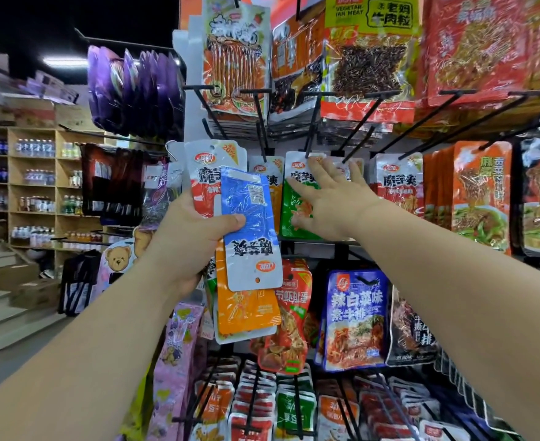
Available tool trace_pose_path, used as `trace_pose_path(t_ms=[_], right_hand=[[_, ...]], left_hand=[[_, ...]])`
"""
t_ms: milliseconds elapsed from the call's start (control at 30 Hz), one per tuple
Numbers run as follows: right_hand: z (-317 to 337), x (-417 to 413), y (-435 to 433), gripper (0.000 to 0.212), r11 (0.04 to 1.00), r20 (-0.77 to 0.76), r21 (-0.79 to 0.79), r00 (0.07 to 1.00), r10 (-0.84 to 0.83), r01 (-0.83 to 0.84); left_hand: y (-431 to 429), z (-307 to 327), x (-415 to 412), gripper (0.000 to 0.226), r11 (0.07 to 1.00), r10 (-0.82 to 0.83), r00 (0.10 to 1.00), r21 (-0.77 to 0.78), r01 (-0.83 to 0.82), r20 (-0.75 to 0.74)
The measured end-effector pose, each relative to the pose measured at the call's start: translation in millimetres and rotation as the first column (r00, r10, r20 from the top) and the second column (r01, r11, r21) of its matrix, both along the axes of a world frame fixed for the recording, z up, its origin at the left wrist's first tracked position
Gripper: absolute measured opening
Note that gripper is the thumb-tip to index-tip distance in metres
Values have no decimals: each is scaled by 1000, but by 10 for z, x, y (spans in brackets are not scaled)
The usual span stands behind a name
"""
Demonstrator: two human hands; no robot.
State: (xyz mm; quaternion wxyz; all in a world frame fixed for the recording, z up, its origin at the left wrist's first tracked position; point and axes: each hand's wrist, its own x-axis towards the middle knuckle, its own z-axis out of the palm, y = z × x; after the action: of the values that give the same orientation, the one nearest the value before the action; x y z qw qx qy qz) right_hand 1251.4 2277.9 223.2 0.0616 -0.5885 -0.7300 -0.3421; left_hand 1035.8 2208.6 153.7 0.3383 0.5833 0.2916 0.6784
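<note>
My left hand (188, 240) grips a bunch of snack packets: a blue one (251, 230) upside down in front, an orange one (246, 310) below it and a red one (206, 176) sticking up behind. My right hand (329, 198) is stretched out with fingers spread, touching a green packet (294, 211) that hangs on a black peg (313, 122) of the display rack. Orange and red packets of the same brand hang on the pegs beside it.
Black pegs jut out toward me at several heights, loaded with large snack bags above (370, 55) and a blue-purple bag (354, 319) below. Rows of small packets fill the bottom. Purple bags (135, 90) hang left; wooden shelves of bottles (33, 186) and steps stand far left.
</note>
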Motion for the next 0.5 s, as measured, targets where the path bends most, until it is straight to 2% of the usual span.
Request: trace_pose_path(t_ms=[67, 100, 133, 167, 200, 233, 267, 300, 367, 433, 500], right_hand=[[1, -37, -68, 70, 997, -49, 45, 997, 61, -59], [-7, -68, -131, 65, 986, -136, 92, 979, 153, -142], [-29, -104, -201, 60, 959, -267, 148, 924, 276, -243], [-67, -146, -285, 56, 915, -425, 206, 811, 402, -346], [-117, -200, -369, 54, 868, -586, 250, 647, 488, -428], [-179, -263, -458, 53, 836, -720, 256, 482, 500, -485], [-254, -323, -539, 55, 812, -811, 230, 355, 465, -537], [-335, -372, -614, 58, 791, -867, 197, 273, 416, -580], [-488, -445, -740, 60, 758, -903, 175, 204, 377, -628], [-609, -506, -862, 52, 741, -888, 233, 172, 425, -630], [-729, -560, -976, 51, 737, -840, 311, 189, 509, -599]], left_hand=[[-1, -3, 1, 33, 1000, -6, 1000, 2, 6, 5], [-3, -4, 3, 33, 1000, -5, 1000, 3, 5, 10], [-8, -3, 8, 34, 1000, -5, 1000, 5, 5, 17], [-18, 2, 14, 34, 1000, -3, 1000, 8, 3, 23], [-30, 13, 22, 35, 1000, -2, 1000, 12, 2, 27], [-41, 26, 30, 35, 1000, 2, 999, 17, -2, 35], [-52, 37, 34, 36, 1000, 8, 999, 23, -9, 51], [-72, 48, 39, 36, 999, 21, 997, 32, -24, 77], [-126, 47, 42, 37, 997, 55, 987, 47, -63, 149], [-210, -6, 39, 35, 995, 76, 975, 55, -89, 209], [-322, -116, 27, 33, 994, 92, 964, 40, -105, 249]])
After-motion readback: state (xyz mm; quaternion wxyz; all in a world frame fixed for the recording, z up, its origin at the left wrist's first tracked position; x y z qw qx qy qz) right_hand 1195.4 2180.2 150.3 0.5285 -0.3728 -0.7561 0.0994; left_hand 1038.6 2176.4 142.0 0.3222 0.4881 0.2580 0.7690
